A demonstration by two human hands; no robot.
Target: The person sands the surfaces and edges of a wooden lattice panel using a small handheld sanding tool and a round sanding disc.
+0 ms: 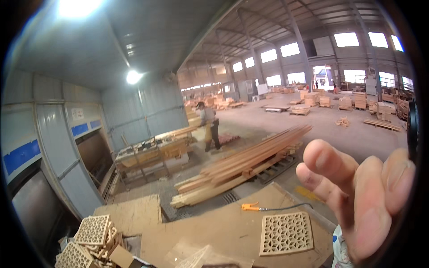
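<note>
The right hand hangs empty, fingers loosely apart, just right of the lattice panel; lowering it flat should grip best.

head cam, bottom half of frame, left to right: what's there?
Stack of carved lattice panels → bare plywood sheet → orange air blow gun with black hose → single lattice panel lying flat on the board → right hand, raised close to the lens, fingers spread, holding nothing.
</note>
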